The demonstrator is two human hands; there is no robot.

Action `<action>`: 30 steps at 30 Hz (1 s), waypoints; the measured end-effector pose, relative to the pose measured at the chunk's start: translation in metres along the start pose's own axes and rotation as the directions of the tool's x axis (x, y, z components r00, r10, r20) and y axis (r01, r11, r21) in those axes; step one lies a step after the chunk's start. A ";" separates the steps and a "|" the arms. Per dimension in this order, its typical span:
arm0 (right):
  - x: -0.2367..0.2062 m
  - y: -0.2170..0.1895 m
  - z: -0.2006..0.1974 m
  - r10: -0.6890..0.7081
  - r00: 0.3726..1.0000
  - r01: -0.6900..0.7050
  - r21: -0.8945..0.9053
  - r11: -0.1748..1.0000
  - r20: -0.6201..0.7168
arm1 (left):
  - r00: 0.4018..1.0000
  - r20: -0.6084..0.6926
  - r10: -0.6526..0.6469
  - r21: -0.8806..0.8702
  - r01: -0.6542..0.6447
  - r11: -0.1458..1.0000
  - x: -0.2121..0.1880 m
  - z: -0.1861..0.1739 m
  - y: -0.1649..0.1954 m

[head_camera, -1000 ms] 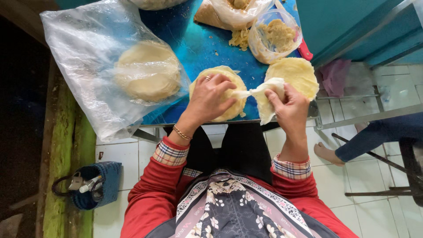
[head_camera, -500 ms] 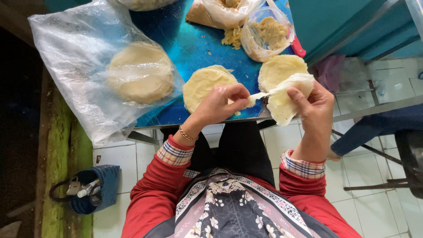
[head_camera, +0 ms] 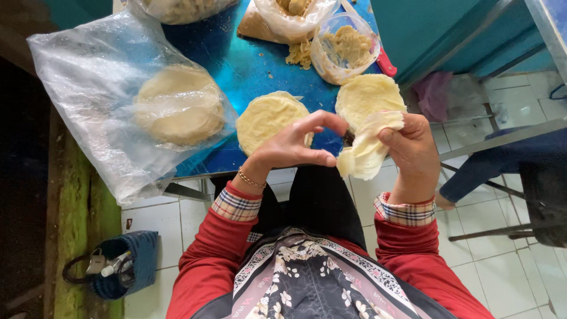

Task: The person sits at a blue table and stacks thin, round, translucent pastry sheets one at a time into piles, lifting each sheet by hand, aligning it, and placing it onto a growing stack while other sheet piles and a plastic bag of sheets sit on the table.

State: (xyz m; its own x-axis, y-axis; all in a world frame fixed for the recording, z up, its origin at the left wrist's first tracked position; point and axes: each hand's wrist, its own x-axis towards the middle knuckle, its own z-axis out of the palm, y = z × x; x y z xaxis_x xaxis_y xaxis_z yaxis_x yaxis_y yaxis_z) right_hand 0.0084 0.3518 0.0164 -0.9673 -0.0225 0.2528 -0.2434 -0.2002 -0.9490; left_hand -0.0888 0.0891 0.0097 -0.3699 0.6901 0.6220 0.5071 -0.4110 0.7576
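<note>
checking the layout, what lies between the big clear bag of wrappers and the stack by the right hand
In the head view, another round wrapper stack lies on the blue table between them.

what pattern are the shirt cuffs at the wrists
The shirt cuffs are plaid, cream with red and dark lines, under red sleeves; the head view shows them best.

Your left hand (head_camera: 295, 145) lies beside your right hand (head_camera: 416, 153), which holds a thin wrapper (head_camera: 369, 147). Behind them, two wrapper stacks (head_camera: 269, 118) lie on the table (head_camera: 248, 65). A bag (head_camera: 94, 88) lies left.

Blue bag (head_camera: 127, 263) on tiled floor (head_camera: 177, 221) beside table (head_camera: 236, 65)
</note>
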 end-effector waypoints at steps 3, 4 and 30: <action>0.002 0.001 0.004 0.050 0.998 -0.055 -0.133 0.990 -0.039 | 0.994 -0.020 -0.104 -0.292 0.094 0.952 0.004 0.009 -0.001; 0.003 0.002 0.006 0.063 0.997 -0.069 -0.140 0.988 -0.042 | 0.969 -0.021 -0.245 -0.359 0.221 0.907 0.008 0.017 -0.005; -0.013 0.035 0.002 0.115 0.992 -0.113 -0.036 0.993 0.053 | 0.839 -0.150 -0.524 -0.505 0.390 0.770 -0.024 0.060 -0.025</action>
State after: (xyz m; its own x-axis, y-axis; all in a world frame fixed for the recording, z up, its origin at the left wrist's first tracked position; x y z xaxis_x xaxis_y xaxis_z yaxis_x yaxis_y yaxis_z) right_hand 0.0130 0.3426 -0.0200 -0.9837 -0.0969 0.1514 -0.1347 -0.1607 -0.9778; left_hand -0.0462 0.1190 -0.0362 -0.6922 0.7050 0.1547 -0.1476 -0.3480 0.9258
